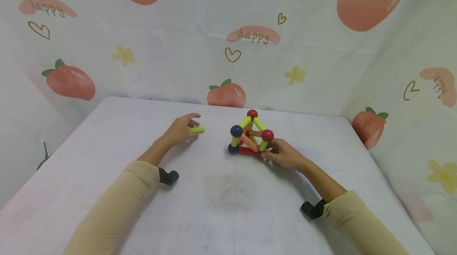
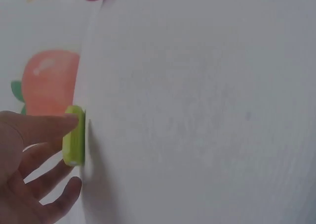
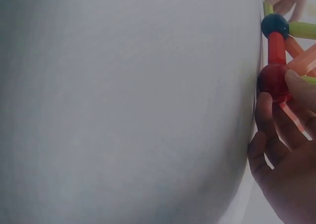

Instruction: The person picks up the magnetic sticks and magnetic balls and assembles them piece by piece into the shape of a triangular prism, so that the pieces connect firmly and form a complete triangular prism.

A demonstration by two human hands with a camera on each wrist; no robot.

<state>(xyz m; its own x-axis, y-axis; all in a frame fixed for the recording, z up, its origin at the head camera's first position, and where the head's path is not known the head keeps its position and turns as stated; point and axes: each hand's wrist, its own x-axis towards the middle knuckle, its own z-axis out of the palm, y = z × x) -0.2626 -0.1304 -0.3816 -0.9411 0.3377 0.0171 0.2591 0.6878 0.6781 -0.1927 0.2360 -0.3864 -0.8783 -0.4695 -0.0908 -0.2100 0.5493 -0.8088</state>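
Note:
My left hand (image 1: 181,130) pinches a yellow-green magnetic rod (image 2: 74,135) low over the white table, the thumb on its near side and fingers behind. To its right stands a magnetic ball-and-rod frame (image 1: 244,150) with red and blue balls joined by yellow-green, orange and red rods. A red ball (image 1: 252,114) tops it, and a dark blue ball (image 1: 233,148) sits at its lower left corner. My right hand (image 1: 283,154) holds the lower right corner, thumb and fingers around a red ball (image 3: 271,80). Part of that ball is hidden by the fingers.
The white table (image 1: 228,219) has a faint brownish patch near its middle. Behind it hangs a pale cloth (image 1: 171,64) printed with fruit, hearts and flowers. Dark wrist mounts (image 1: 168,176) stick out from both sleeves.

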